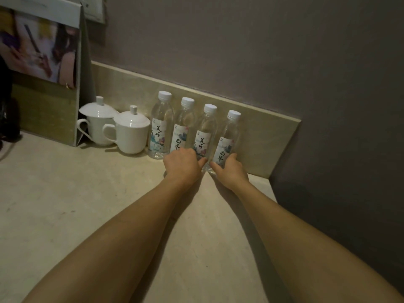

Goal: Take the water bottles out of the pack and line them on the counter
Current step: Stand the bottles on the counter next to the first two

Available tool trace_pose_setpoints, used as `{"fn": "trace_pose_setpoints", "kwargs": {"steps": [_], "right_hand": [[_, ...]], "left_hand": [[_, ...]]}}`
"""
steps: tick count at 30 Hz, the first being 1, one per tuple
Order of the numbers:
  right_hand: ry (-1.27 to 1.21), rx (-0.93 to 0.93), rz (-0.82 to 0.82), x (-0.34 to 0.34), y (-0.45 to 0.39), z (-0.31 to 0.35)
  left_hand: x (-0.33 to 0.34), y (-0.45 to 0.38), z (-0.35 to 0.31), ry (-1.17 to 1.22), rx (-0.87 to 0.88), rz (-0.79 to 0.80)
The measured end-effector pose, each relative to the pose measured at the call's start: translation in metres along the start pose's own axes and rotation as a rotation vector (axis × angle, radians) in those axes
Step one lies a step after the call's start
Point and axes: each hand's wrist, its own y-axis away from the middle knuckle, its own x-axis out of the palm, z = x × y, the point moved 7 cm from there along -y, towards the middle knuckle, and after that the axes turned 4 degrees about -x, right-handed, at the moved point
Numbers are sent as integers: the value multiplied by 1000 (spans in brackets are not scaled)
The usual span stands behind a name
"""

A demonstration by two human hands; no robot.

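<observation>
Water bottles (184, 127), four, upright in a row against the backsplash (269, 138). Left hand (182, 166) grips the second bottle's base; right hand (229, 169) grips the fourth.

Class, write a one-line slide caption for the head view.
Both hands steady the last of four bottles lined along the counter.

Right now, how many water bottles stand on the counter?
4, upright along the backsplash: first bottle beside the lidded cups, second bottle, third bottle, fourth bottle nearest the counter's end. None seems hidden.
</observation>
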Motion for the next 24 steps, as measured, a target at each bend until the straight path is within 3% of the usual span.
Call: {"fn": "trace_pose_setpoints", "kwargs": {"steps": [6, 12, 24], "right_hand": [[-125, 48, 30, 0, 2, -3], [-199, 86, -49, -17, 6, -1], [-121, 123, -170, -73, 41, -25]], "left_hand": [[-11, 8, 6, 8, -1, 43], [-27, 10, 5, 76, 57, 62], [-46, 27, -48, 326, 170, 101]]}}
